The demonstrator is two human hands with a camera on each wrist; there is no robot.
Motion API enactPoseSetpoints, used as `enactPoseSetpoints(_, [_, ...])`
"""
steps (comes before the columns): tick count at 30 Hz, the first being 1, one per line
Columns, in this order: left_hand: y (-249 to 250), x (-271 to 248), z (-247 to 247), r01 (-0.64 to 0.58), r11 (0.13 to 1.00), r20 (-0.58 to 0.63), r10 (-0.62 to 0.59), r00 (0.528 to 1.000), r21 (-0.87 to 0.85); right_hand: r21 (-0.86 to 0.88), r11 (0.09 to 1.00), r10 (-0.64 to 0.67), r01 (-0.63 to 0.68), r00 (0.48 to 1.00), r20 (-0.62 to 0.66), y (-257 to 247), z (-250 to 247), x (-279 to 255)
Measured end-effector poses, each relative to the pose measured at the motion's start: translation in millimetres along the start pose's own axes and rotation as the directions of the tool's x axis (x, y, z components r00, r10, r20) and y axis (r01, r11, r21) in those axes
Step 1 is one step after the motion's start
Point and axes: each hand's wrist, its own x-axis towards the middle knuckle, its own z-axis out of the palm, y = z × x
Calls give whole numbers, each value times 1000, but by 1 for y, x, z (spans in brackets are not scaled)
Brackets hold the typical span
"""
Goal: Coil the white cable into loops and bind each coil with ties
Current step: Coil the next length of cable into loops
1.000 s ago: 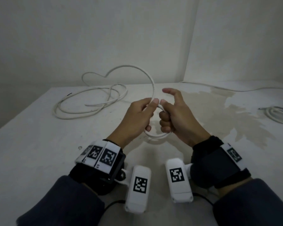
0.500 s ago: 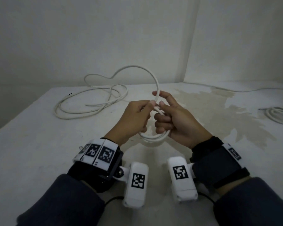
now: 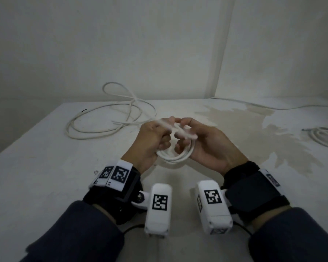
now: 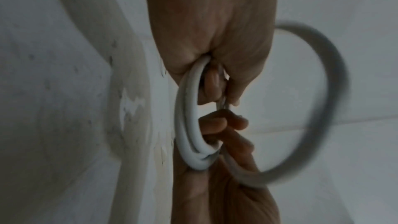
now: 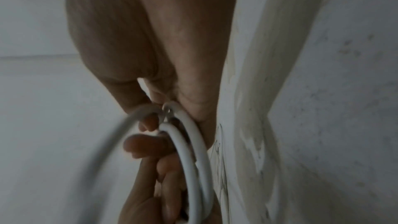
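A small coil of white cable [image 3: 175, 155] hangs between both hands above the table's middle. My left hand [image 3: 155, 138] grips its left side, fingers curled round the loops [image 4: 189, 125]. My right hand [image 3: 197, 140] holds the right side and pinches the strand on top, which is blurred by motion. In the right wrist view the loops [image 5: 193, 159] run past curled fingers. In the left wrist view a blurred loop [image 4: 323, 100] arcs beside the hands. The uncoiled length [image 3: 106, 121] trails from the hands to the back left of the table. No ties show.
The white table [image 3: 45, 176] has a stained patch [image 3: 254, 125] at the right. A second bundle of white cable [image 3: 324, 137] lies at the right edge, and a thin cable [image 3: 273, 106] runs along the back right. Walls meet in a corner behind.
The tall loop that stood above the hands has come down onto the coil. The loose cable at the back left has been drawn nearer and its shape has shifted.
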Motion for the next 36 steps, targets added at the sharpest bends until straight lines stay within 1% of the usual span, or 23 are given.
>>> enactPoseSetpoints(3, [-1, 0, -1, -20, 998, -64, 17, 998, -55, 17, 1000, -8, 8, 1000, -19, 1, -6, 1])
enactPoseSetpoints(5, [0, -1, 0, -14, 992, -52, 7, 999, -122, 26, 1000, -6, 5, 1000, 17, 1, -7, 1])
enactPoseSetpoints(7, [1, 1, 2, 34, 977, -20, -39, 999, -212, 14, 1000, -25, 24, 999, 22, 1, -6, 3])
enactPoseSetpoints(9, [1, 4, 2, 116, 944, -12, -126, 992, -309, 58, 993, -98, 102, 993, -69, 0, -6, 6])
enactPoseSetpoints(11, [-3, 4, 0, 184, 926, -6, -197, 980, -330, 173, 956, -197, 237, 956, -218, -4, -12, 10])
enactPoseSetpoints(13, [-10, 0, -5, 271, 942, 66, -263, 963, -198, 261, 888, -272, 380, 889, -368, -10, -21, 12])
enactPoseSetpoints(14, [-11, -3, -5, 309, 938, 116, -293, 949, -155, 271, 858, -298, 437, 851, -432, -13, -27, 11])
enactPoseSetpoints(15, [-11, -5, -6, 345, 924, 163, -319, 934, -166, 263, 837, -317, 480, 817, -481, -15, -32, 10])
enactPoseSetpoints(16, [-9, -6, -7, 365, 900, 198, -323, 925, -237, 248, 826, -332, 506, 793, -511, -17, -36, 9])
enactPoseSetpoints(17, [-5, -6, -6, 359, 865, 212, -301, 930, -350, 236, 822, -342, 519, 779, -525, -17, -39, 9])
enactPoseSetpoints(18, [-1, -5, -5, 317, 826, 183, -261, 948, -467, 229, 820, -348, 524, 775, -528, -16, -40, 9])
enactPoseSetpoints(19, [1, -1, -5, 251, 789, 115, -226, 967, -560, 230, 820, -349, 525, 775, -526, -15, -39, 10])
enactPoseSetpoints(20, [1, 3, -6, 171, 775, 28, -195, 980, -608, 239, 817, -346, 524, 778, -524, -15, -38, 11])
enactPoseSetpoints(21, [0, 6, -7, 112, 788, -55, -182, 982, -606, 257, 813, -339, 522, 784, -520, -14, -36, 11])
enactPoseSetpoints(22, [-3, 8, -8, 90, 826, -114, -183, 977, -557, 284, 807, -328, 518, 793, -513, -13, -34, 11])
enactPoseSetpoints(23, [-6, 9, -7, 107, 871, -135, -193, 972, -479, 321, 796, -316, 513, 805, -503, -13, -32, 11])
enactPoseSetpoints(24, [-6, 7, -6, 145, 909, -128, -209, 969, -390, 363, 781, -303, 507, 818, -490, -13, -30, 10])
enactPoseSetpoints(26, [-7, 2, -2, 206, 949, -88, -232, 969, -239, 441, 757, -277, 482, 848, -452, -13, -26, 8])
enactPoseSetpoints(28, [-8, 1, 1, 210, 971, -87, -221, 971, -116, 439, 792, -240, 424, 878, -415, -13, -23, 5])
enactPoseSetpoints(30, [-7, 1, 1, 148, 989, -145, -150, 978, -27, 314, 891, -196, 329, 900, -390, -11, -18, 5])
enactPoseSetpoints(32, [-5, 3, -3, 32, 999, -227, -32, 973, -3, 136, 963, -166, 234, 908, -384, -7, -14, 5])
enactPoseSetpoints(34, [-2, 4, -8, -72, 997, -244, 74, 967, 19, 57, 983, -140, 172, 920, -367, -4, -11, 4])
enactPoseSetpoints(36, [0, 2, -10, -104, 991, -197, 119, 973, 83, 32, 993, -97, 114, 940, -327, -4, -9, 3])
